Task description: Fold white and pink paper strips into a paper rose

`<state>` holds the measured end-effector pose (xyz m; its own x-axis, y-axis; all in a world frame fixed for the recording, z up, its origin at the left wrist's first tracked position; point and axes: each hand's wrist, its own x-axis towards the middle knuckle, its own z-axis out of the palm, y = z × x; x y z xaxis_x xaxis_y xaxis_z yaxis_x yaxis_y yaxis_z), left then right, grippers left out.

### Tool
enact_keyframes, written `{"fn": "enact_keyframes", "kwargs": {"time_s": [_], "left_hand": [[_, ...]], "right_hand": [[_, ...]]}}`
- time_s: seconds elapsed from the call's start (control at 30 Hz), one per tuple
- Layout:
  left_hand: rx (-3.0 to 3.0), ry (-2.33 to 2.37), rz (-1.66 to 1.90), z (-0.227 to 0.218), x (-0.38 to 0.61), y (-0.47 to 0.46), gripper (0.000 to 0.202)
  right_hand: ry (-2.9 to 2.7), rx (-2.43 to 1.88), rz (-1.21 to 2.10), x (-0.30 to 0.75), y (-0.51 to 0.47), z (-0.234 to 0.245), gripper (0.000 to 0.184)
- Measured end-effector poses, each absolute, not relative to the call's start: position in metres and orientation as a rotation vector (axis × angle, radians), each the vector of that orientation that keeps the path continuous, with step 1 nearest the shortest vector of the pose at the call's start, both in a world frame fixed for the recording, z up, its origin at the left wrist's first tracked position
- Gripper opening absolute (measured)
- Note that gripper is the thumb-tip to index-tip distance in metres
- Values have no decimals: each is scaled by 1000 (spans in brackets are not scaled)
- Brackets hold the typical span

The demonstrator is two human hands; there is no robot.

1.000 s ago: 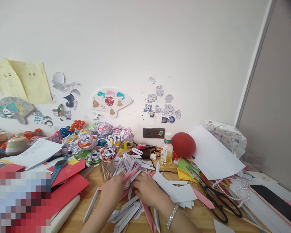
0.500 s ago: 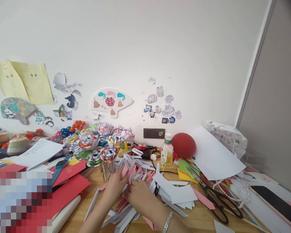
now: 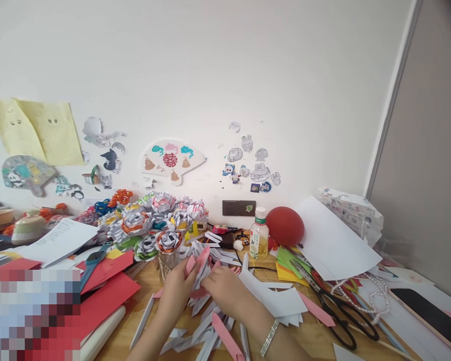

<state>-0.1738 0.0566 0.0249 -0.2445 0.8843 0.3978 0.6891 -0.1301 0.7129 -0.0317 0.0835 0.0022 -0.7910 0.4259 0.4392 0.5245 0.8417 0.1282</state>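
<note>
My left hand (image 3: 178,288) is closed around folded pink paper strips (image 3: 199,260), whose ends stick up past the thumb. Close beside it, my right hand (image 3: 225,291), with a sparkling bracelet on the wrist, has its fingers curled at another pink strip; the fingertips are partly hidden. Under and around both hands lies a loose heap of folded white paper strips (image 3: 205,338). One long pink strip (image 3: 225,336) lies on the near part of the heap.
Folded-paper flowers (image 3: 169,240) crowd the back left. A bottle (image 3: 259,235) and a red balloon (image 3: 285,225) stand near the wall. Black-handled scissors (image 3: 346,316), a pearl string (image 3: 383,296) and a phone (image 3: 428,321) lie right. Red paper (image 3: 108,296) lies left.
My right hand has shifted slightly right and up, away from the left. The pink strips in my left hand stand out more. A long pink strip now shows in front.
</note>
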Motion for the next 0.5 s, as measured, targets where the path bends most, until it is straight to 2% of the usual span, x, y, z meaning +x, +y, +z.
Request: {"fn": "enact_keyframes", "kwargs": {"time_s": [0.2, 0.37, 0.5], "left_hand": [[1695, 2002, 1413, 25, -176, 56, 22], [1684, 2062, 1376, 23, -173, 56, 24], [1720, 2036, 1356, 18, -171, 58, 26]], "right_hand": [[-2529, -892, -158, -11, 88, 21, 18], [-2435, -1035, 11, -5, 90, 22, 15], [-2368, -1050, 113, -3, 87, 27, 21]]}}
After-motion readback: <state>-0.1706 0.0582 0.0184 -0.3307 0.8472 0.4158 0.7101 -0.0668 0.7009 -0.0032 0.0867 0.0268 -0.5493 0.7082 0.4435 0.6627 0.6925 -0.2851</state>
